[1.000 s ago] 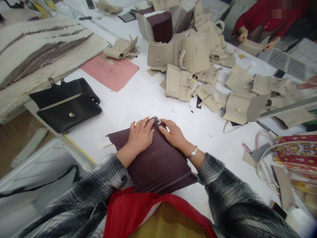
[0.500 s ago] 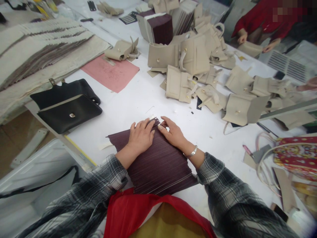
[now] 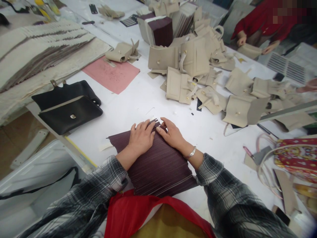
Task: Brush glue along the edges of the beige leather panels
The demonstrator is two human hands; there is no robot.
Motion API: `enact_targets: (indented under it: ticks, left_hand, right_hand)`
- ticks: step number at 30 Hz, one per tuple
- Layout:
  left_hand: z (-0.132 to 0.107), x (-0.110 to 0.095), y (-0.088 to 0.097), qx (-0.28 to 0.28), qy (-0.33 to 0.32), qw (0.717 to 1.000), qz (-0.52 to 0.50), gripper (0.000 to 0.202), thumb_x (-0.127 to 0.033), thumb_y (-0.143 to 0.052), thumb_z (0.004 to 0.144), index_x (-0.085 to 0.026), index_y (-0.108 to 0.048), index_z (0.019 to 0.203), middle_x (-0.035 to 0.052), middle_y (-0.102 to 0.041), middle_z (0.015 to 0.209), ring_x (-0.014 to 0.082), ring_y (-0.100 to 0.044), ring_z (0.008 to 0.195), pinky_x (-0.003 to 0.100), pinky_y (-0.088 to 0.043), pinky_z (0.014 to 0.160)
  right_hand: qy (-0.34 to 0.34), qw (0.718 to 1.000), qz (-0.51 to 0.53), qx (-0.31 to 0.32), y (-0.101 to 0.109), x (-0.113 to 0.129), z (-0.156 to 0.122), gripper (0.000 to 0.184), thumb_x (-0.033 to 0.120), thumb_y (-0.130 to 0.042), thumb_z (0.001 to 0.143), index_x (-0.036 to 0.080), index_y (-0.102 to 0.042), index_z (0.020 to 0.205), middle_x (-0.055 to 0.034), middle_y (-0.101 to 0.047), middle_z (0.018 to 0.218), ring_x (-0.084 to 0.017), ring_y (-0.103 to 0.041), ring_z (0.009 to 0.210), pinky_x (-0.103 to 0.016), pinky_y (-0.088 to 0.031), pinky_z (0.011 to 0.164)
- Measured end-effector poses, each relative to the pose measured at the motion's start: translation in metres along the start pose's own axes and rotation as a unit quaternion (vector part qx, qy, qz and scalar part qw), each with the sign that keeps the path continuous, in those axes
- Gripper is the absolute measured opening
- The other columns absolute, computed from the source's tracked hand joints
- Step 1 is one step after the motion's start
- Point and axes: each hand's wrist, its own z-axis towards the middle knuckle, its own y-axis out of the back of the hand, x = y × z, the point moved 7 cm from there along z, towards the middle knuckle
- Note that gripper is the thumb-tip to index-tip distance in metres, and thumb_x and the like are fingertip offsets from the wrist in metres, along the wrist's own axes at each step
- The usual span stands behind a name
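A fanned row of thin dark maroon pieces (image 3: 160,165) lies in front of me on the white table, their edges overlapping in fine ridges. On top of its far part, my left hand (image 3: 141,137) rests flat with the fingers stretched out. My right hand (image 3: 172,134) is at the far right corner, its fingers curled around the edge and the thumb over the top of the last pieces. The exact contact of its fingertips is partly hidden.
A black bag (image 3: 71,110) lies to the left, by a pink sheet (image 3: 114,74). Many beige bags (image 3: 182,84) are heaped ahead, beside a strapped maroon bundle (image 3: 160,29). A patterned red bag (image 3: 294,155) lies at right. Across the table, a person in red sleeves (image 3: 257,24) handles a beige piece.
My right thumb and fingers have shifted slightly left, onto the far corner of the maroon pieces. My left hand has barely moved.
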Motion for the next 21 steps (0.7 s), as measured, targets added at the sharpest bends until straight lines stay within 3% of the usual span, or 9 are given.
enact_targets:
  ticks: [6,21]
  left_hand:
    - [-0.0006,0.0017,-0.0006,0.000,-0.002,1.000,-0.008,0.041,-0.034,-0.037,0.090,-0.028,-0.046,0.130,0.0048,-0.044,0.138,0.0245,-0.042,0.121,0.049,-0.023,0.105]
    - [-0.0003,0.0021,-0.0001,0.003,-0.004,1.000,-0.013,0.041,-0.035,-0.037,0.090,-0.028,-0.046,0.129,0.0056,-0.042,0.139,0.0252,-0.042,0.121,0.048,-0.027,0.103]
  right_hand:
    - [0.010,0.999,-0.028,0.020,-0.0034,0.0017,0.0050,0.043,0.047,-0.043,0.088,0.018,-0.052,0.118,-0.0086,-0.059,0.101,-0.021,-0.051,0.095,-0.037,-0.041,0.088]
    - [0.007,0.999,-0.018,0.026,-0.0049,0.0049,0.0111,0.044,0.046,-0.047,0.086,0.017,-0.052,0.119,-0.0093,-0.060,0.106,-0.021,-0.053,0.097,-0.038,-0.042,0.089]
